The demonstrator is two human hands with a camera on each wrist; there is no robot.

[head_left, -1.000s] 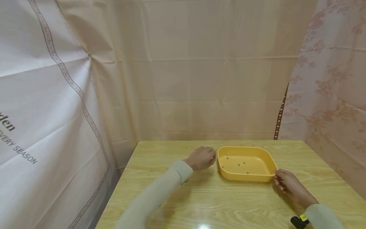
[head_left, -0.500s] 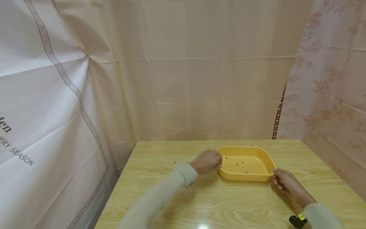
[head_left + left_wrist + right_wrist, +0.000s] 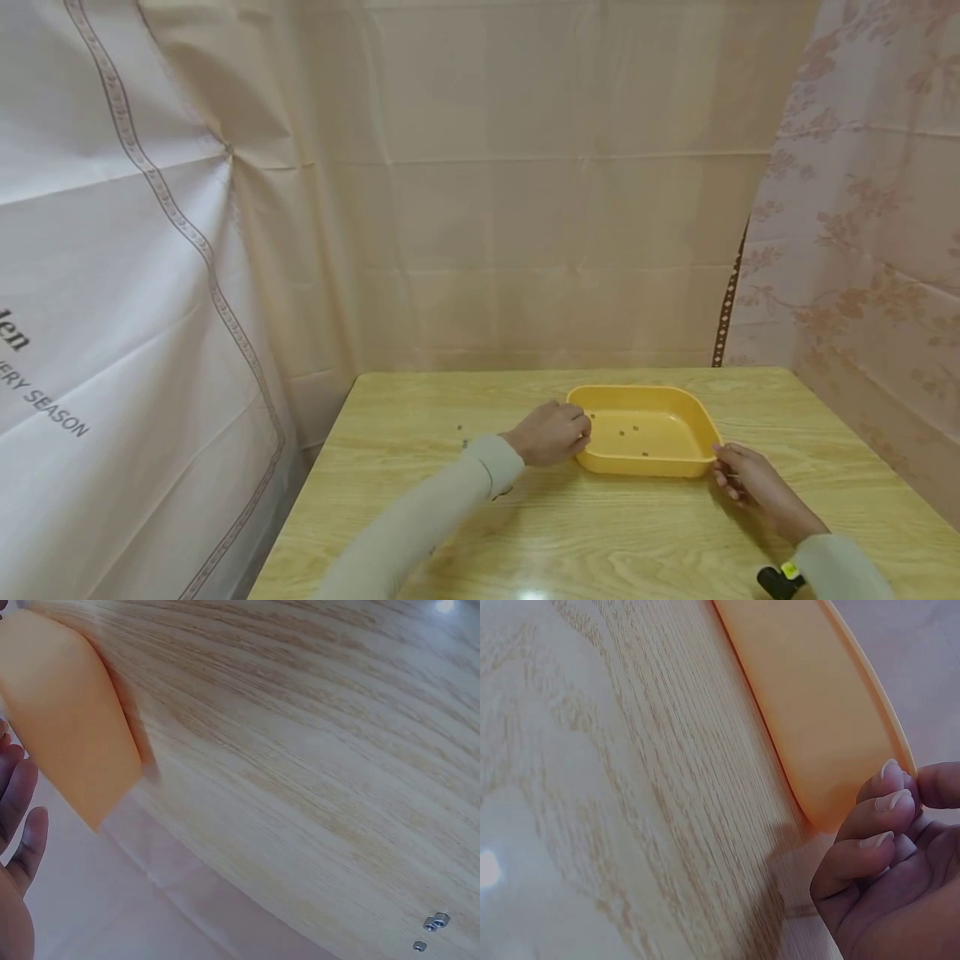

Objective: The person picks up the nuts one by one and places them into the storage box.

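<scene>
A shallow yellow tray (image 3: 652,465) stands on the wooden table, with several small metal nuts (image 3: 622,433) scattered on its floor. My left hand (image 3: 551,433) is at the tray's left rim, its curled fingertips reaching over the edge. In the left wrist view its fingers (image 3: 16,791) appear beside the tray's outer wall (image 3: 71,720); whatever lies between the fingertips is hidden. At the front right corner, my right hand (image 3: 757,483) pinches the rim between thumb and fingers, as the right wrist view shows on the tray's wall (image 3: 810,697).
Loose metal nuts (image 3: 441,920) lie on the table left of the tray, partly behind the left forearm (image 3: 435,500) in the head view. A black object with a yellow label (image 3: 778,582) is by the right sleeve. Cloth curtains (image 3: 525,208) hang beyond the table.
My left hand has moved right, from beside the tray to over its left rim, covering one nut inside. Nuts on the table have come into sight behind the forearm. The right hand keeps its hold.
</scene>
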